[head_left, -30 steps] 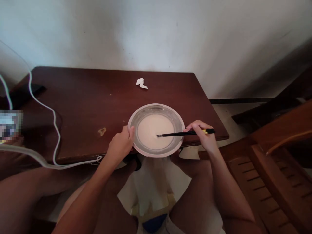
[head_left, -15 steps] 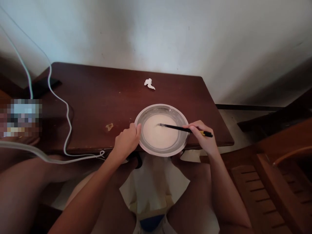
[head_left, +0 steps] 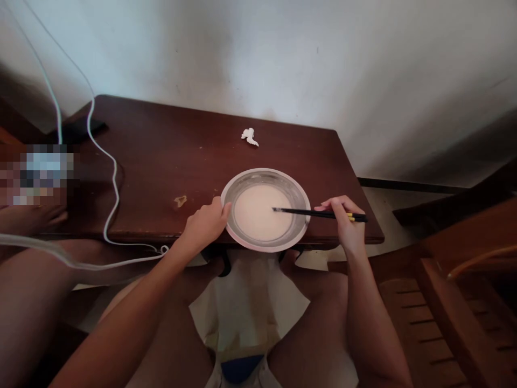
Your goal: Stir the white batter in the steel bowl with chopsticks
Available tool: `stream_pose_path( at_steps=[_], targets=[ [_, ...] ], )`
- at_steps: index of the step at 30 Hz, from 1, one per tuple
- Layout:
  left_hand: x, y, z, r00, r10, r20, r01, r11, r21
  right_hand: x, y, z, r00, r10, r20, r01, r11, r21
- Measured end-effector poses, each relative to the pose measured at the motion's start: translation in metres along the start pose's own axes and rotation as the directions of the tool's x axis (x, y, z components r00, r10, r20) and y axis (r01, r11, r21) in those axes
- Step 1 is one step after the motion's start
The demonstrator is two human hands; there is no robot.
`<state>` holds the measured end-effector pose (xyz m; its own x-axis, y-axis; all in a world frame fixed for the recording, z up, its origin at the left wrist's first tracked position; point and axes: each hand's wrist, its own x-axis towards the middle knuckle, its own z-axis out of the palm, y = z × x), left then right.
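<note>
From where I'm standing, the metal bowl (head_left: 264, 177) sits at the table's front edge, near rim poking out past it. Inside is a round pool of pale liquid (head_left: 256, 218), approx. level, w/ bare metal showing all round. Black chopsticks (head_left: 302, 213) w/ gold bands reach in over the R side of the rim, tips at the liquid just R of ctr; can't tell how deep. R hand (head_left: 342, 215) has them pinched b/w thumb & fingers nr the banded end, no gap to speak of. L hand (head_left: 207, 223) is clamped on the bowl's L rim, thumb on top; fingers underneath are hidden.

Further out on the dark red-brown table (head_left: 161, 167): a brown scrap (head_left: 180, 201) L of the bowl, a crumpled white tissue (head_left: 250, 137) behind it, nr the back. White cable (head_left: 116, 186) snakes down the L side & over the front edge. Far L, another person's hand (head_left: 44, 216), dim, below a pixelated patch. Pale wall (head_left: 283, 59) behind; slatted wooden seat (head_left: 404, 318) at R.
</note>
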<state>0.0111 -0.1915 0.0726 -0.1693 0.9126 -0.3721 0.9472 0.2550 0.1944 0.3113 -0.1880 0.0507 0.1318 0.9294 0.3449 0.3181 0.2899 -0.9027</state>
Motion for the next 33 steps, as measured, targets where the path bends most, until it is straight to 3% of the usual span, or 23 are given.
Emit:
stream_pose_path(
  at_steps=[3,6,10,12,14,17,19,23,25,29,31,33],
  targets=[
    [0.0,0.0,-0.001,1.0,-0.001,-0.01,0.001,1.0,0.008,-0.001,-0.002,0.003,0.995,0.019,0.098,-0.024,0.999,0.043],
    [0.001,0.0,-0.004,1.0,-0.001,-0.014,0.001,1.0,-0.011,0.0,-0.003,0.006,0.974,-0.055,0.219,0.066,0.997,-0.042],
    [0.001,0.002,-0.008,1.0,-0.001,-0.012,0.001,1.0,-0.014,0.001,-0.004,0.001,0.999,-0.035,0.022,0.036,0.999,-0.036],
    [0.001,0.002,-0.008,1.0,0.002,-0.017,-0.002,1.0,-0.008,-0.001,-0.005,0.0,1.0,0.021,0.0,-0.021,0.999,0.032],
    [0.002,0.001,-0.007,1.0,0.004,-0.023,-0.004,1.0,-0.003,-0.004,-0.007,0.002,0.993,0.036,0.115,-0.041,0.998,0.047],
    [0.003,0.0,-0.004,0.999,0.005,-0.037,-0.005,1.0,-0.006,-0.004,-0.008,0.008,0.953,-0.026,0.303,0.035,0.999,-0.023],
    [0.003,0.001,-0.004,0.999,0.004,-0.043,-0.004,1.0,-0.008,-0.003,-0.007,0.006,0.967,-0.06,0.249,0.078,0.995,-0.062],
    [0.0,0.005,-0.004,0.999,-0.003,-0.033,0.003,1.0,0.003,-0.001,-0.005,-0.005,0.999,0.011,-0.036,-0.011,1.0,0.01],
    [-0.001,0.006,-0.005,1.0,-0.007,-0.03,0.007,1.0,0.006,-0.002,-0.005,-0.005,0.999,0.042,0.018,-0.043,0.998,0.048],
    [0.001,0.007,-0.005,0.999,-0.019,-0.036,0.019,1.0,0.001,-0.004,-0.005,0.006,0.95,-0.022,0.312,0.028,1.0,-0.014],
    [0.004,0.004,-0.004,0.999,-0.011,-0.036,0.01,1.0,-0.018,-0.002,-0.004,0.006,0.956,-0.046,0.291,0.062,0.997,-0.046],
    [0.009,0.0,-0.004,0.999,0.013,-0.05,-0.016,0.998,-0.068,0.001,-0.001,-0.002,0.989,-0.026,0.144,0.034,0.998,-0.052]
  ],
)
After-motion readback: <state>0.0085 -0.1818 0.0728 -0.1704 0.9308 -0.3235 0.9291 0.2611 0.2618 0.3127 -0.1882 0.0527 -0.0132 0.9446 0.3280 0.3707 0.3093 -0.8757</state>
